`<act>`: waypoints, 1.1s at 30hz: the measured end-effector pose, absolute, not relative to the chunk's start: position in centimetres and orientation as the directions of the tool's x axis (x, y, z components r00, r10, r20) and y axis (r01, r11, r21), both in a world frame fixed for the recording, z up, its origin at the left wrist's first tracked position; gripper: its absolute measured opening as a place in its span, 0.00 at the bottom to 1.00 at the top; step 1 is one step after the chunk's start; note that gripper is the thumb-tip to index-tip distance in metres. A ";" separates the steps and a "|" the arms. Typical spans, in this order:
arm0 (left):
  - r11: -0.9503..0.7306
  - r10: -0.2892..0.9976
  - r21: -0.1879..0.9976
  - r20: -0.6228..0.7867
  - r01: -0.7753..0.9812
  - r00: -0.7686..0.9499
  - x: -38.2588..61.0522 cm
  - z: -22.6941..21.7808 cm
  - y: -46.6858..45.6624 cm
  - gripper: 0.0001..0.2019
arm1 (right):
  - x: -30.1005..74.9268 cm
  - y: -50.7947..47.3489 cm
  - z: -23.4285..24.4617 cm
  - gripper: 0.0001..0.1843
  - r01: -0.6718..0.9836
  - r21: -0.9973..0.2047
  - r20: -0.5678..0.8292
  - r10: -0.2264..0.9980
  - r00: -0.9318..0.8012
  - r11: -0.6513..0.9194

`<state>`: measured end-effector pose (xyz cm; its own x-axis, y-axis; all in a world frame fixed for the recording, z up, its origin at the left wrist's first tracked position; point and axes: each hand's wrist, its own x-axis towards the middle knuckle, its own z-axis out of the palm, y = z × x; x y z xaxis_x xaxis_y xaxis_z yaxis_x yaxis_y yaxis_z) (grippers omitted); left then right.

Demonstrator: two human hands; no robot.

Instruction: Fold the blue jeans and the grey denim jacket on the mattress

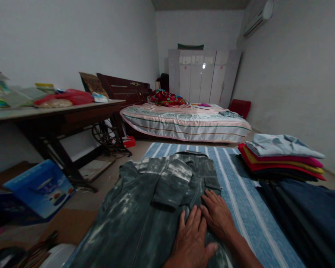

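A dark grey-green jacket (139,208) with whitish mottled patches lies spread in front of me, its collar pointing away. One of its sleeves (170,186) is folded across the body, with the cuff toward me. My left hand (192,238) rests flat on the jacket, fingers stretched forward and thumb out to the right. Just beyond and to its right, my right hand (219,216) also presses flat on the jacket near its right edge, fingers extended. The two hands are close together. Beneath the jacket is a blue-and-white striped sheet (237,186).
Folded clothes (284,160) are stacked at the right, with dark folded trousers (312,216) nearer me. A sewing machine table (108,106) stands along the left wall, a blue box (41,190) beneath it. Ahead are a bed (184,124) and a wardrobe (195,80).
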<state>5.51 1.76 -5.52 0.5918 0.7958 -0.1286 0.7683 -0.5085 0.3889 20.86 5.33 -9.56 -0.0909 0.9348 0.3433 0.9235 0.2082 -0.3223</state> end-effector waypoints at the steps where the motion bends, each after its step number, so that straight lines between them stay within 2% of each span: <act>1: -0.508 0.796 0.386 -0.130 0.770 0.591 5.5 -5.4 1.7 0.38 | 20.9 5.3 -9.6 0.21 0.922 -0.324 0.348 0.933 -0.090 0.210; 12: -0.515 0.801 0.399 -0.091 0.759 0.592 5.5 -5.7 1.6 0.37 | 20.7 5.1 -9.1 0.21 0.927 -0.319 0.353 0.932 -0.076 0.196; 26: -0.529 0.809 0.339 -0.076 0.778 0.584 5.6 -5.6 1.6 0.36 | 20.6 5.3 -7.6 0.21 0.935 -0.320 0.236 0.969 -0.080 0.155; 33: -0.542 0.804 0.335 -0.060 0.771 0.592 5.5 -5.5 1.7 0.35 | 20.6 5.3 -7.3 0.22 0.924 -0.356 0.201 0.977 -0.072 0.142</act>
<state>5.52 1.71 -5.53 0.5916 0.8040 -0.0600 0.7707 -0.5421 0.3349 20.61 5.27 -7.28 -0.0722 0.9768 0.2014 0.9235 0.1418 -0.3564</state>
